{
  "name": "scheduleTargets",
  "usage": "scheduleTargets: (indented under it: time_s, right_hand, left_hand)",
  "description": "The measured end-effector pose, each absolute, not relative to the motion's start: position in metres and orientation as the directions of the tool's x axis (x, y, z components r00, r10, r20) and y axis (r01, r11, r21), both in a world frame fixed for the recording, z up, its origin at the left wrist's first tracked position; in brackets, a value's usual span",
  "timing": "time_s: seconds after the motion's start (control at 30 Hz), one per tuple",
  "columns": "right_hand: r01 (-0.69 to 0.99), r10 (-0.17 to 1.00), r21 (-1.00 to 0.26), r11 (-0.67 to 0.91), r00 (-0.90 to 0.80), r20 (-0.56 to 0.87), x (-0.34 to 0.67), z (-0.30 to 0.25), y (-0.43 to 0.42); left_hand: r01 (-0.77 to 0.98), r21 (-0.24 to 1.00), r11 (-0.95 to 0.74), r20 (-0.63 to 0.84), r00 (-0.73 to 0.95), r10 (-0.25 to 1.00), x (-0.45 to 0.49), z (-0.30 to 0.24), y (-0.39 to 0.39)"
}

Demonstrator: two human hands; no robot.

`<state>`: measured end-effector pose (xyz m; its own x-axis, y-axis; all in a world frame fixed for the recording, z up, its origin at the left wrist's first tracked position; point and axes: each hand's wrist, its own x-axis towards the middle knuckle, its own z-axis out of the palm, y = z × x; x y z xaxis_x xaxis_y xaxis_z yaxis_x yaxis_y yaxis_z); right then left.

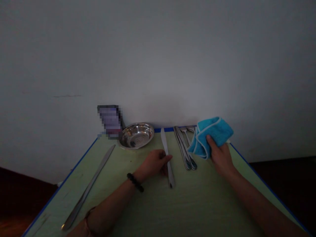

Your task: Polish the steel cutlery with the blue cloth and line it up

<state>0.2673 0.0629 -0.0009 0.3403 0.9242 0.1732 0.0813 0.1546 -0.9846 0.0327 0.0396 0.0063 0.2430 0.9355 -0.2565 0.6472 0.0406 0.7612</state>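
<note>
My left hand is closed on a table knife near the middle of the table, thumb over its shaft. The knife's blade points toward the wall and its handle end toward me. A folded blue cloth with pale edging is gripped in my right hand, thumb on top; the other fingers are hidden beneath. Just left of the cloth lie several table knives side by side. Forks or spoons lie beside them, partly covered from view by the cloth.
A shiny steel bowl stands at the table's far edge. Left of it a blurred-out phone-like device leans on the wall. One more knife lies slanted at the left of the green table, which has blue edges.
</note>
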Motion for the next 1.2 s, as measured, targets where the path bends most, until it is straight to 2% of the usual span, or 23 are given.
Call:
scheduleTargets:
  time_s: [0.17,0.4,0.63,0.83,1.2]
  right_hand:
    - [0.242,0.937,-0.956,0.167,0.263,0.23,0.263,0.007,0.055]
    - [0.234,0.937,-0.95,0.205,0.235,0.26,0.261,0.004,0.055]
    - [0.234,0.94,-0.955,0.181,0.246,0.238,0.262,0.005,0.054]
    - [0.231,0.945,-0.958,0.17,0.236,0.225,0.261,0.007,0.051]
    - [0.228,0.941,-0.957,0.181,0.242,0.236,0.259,0.005,0.054]
  left_hand:
    - [0.798,0.6,-0.058,-0.175,0.201,0.964,0.046,0.012,0.075]
    - [0.935,0.33,-0.133,-0.05,0.158,0.986,0.064,0.01,0.079]
    - [0.974,0.168,-0.152,-0.025,0.158,0.987,0.072,0.01,0.073]
    - [0.985,0.09,-0.147,-0.025,0.15,0.988,0.079,0.011,0.074]
    - [0.982,0.045,-0.182,-0.009,0.182,0.983,0.085,0.014,0.076]
